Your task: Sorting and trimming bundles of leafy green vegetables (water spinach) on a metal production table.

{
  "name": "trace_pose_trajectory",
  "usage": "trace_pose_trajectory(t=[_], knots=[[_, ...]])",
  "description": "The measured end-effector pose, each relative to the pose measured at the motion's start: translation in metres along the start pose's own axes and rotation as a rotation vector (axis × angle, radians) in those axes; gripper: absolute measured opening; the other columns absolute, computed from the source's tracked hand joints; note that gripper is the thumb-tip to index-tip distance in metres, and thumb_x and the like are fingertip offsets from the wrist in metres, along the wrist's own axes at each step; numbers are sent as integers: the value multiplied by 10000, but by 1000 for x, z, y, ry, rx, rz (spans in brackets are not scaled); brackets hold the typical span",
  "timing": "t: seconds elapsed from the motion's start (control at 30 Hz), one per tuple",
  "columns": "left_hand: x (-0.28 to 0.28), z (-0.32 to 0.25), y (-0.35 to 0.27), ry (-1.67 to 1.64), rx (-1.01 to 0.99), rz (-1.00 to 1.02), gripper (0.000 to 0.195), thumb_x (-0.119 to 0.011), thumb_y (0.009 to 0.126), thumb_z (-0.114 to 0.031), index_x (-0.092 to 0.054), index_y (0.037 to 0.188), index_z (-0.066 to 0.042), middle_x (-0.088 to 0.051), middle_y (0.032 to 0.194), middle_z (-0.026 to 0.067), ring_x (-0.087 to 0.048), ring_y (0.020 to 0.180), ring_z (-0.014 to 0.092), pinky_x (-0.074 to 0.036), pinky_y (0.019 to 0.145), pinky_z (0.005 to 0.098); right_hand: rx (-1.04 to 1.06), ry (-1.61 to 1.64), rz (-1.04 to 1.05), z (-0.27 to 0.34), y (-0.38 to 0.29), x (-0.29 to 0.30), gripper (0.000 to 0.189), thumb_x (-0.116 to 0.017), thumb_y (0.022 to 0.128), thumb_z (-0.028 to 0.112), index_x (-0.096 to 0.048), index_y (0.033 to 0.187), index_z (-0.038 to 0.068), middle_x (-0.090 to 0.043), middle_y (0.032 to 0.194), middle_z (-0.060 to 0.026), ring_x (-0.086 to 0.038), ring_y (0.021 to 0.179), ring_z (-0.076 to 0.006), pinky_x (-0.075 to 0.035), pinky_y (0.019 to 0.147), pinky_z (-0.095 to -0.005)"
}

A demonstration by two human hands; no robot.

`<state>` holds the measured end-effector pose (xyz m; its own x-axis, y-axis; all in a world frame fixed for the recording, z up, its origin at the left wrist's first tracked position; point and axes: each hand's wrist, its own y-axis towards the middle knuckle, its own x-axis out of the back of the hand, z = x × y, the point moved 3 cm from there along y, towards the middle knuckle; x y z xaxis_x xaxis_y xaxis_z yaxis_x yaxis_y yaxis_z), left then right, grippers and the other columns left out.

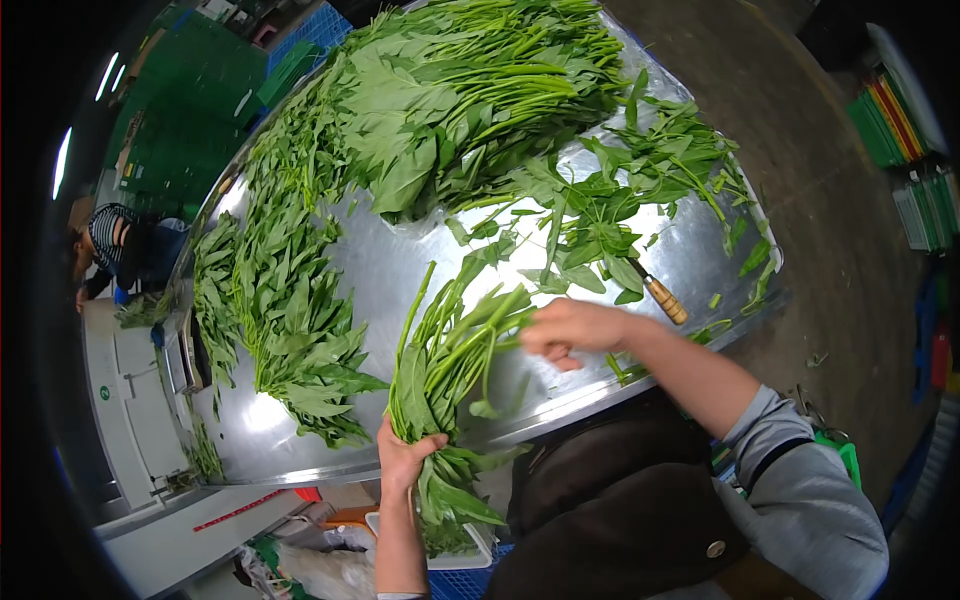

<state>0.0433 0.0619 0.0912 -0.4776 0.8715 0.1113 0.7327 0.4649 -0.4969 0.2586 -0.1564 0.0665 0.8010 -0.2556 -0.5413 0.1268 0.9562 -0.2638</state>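
My left hand (pixel 405 457) is closed around the leafy lower part of a bunch of greens (pixel 450 352) that looks like water spinach. The bunch tilts over the table's near edge, stems pointing away from me. At its right side is my right hand (pixel 574 330), fingers curled and blurred by motion. It meets a leaf or stem there, but whether it grips one is unclear. Beyond that hand, a wooden-handled blade (pixel 665 300) lies with its metal end partly under loose leaves (pixel 592 232).
A large heap of the same greens (pixel 480 97) covers the far part of the metal table (pixel 375 255). Bundled greens (pixel 292 322) lie along the left. Beyond the left edge, a person (pixel 120 240) bends near a scale (pixel 184 349). Below stands a white bin (pixel 480 547).
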Motion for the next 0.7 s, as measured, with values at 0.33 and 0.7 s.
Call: trace_pose_trajectory(t=[0.33, 0.7], knots=[[-6, -8, -7, 33, 104, 42, 651, -715, 538, 106, -534, 1160, 37, -627, 1066, 101, -622, 936, 183, -495, 863, 317, -84, -1185, -882, 29, -29, 126, 285, -545, 910, 285, -607, 1008, 26, -597, 867, -97, -605, 654, -211, -504, 627, -328], [-20, -11, -6, 155, 42, 151, 630, -734, 537, 82, -530, 1131, 25, -583, 992, 27, -576, 914, 135, -461, 854, 269, 783, -1117, -210, 29, 54, -29, 214, -578, 901, 231, -569, 1069, 100, -619, 1004, -25, -646, 727, -204, -508, 619, -348]])
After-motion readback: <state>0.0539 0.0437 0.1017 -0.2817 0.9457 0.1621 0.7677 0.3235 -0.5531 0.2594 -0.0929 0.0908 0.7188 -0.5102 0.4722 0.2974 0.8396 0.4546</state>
